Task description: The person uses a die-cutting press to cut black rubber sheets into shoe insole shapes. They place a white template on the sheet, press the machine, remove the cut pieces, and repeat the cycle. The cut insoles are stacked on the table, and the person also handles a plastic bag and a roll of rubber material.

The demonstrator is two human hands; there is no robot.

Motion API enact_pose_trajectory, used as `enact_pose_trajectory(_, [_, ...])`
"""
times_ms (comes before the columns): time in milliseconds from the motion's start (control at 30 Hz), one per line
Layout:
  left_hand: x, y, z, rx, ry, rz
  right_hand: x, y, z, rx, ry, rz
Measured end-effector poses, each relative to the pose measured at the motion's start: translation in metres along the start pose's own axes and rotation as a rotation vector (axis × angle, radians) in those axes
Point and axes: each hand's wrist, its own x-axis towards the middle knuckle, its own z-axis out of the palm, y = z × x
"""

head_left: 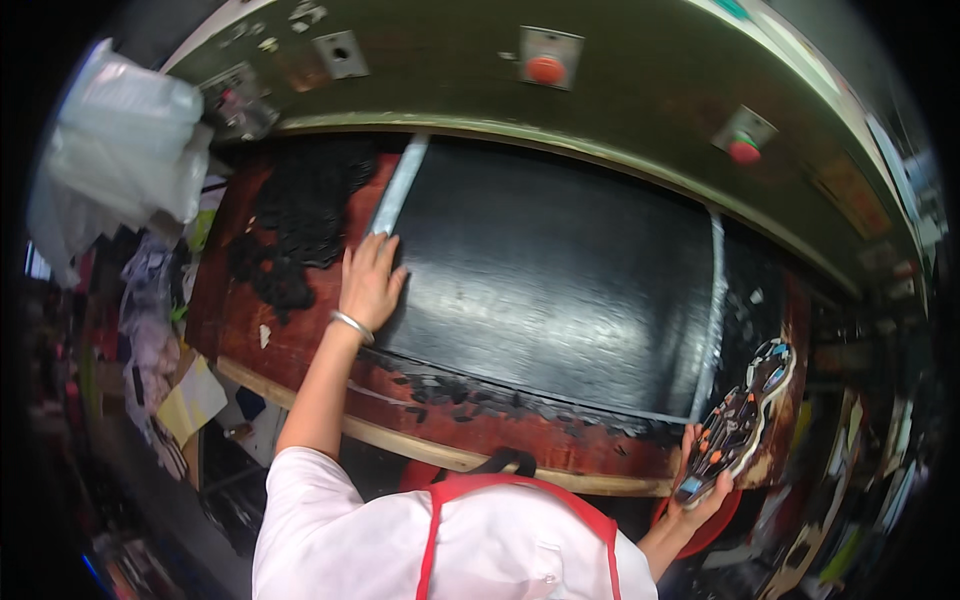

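My left hand [371, 280] lies with its fingers stretched out at the left edge of a broad, shiny black sheet [540, 280]. The fingertips touch the lower end of a pale strip [401, 185] along that edge. At the lower right, my right hand [704, 500] grips a shoe-sole-shaped cutting die [725, 425] by its near end. The die has a pale rim and a dark inside with orange and blue patches. It is held tilted over the table's right front corner, beside a second pale strip [716, 300].
Black cut pieces [305, 205] are heaped on the red tabletop [225, 290] at the left. Dark scraps [450, 390] litter the front edge. Behind stands a green machine beam [430, 70] with a red button [545, 69] and another knob [743, 149]. Plastic bags [125, 140] hang at the left.
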Motion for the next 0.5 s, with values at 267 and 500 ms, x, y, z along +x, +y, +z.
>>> enact_pose_trajectory(267, [-0.035, 0.018, 0.043, -0.056, 0.13, 0.056, 0.041, 0.132, 0.151, -0.6, -0.385, 0.081])
enact_pose_trajectory(500, [-0.024, 0.018, 0.041, -0.193, 0.15, 0.001, 0.05, 0.273, 0.242, -1.544, -0.281, -0.307])
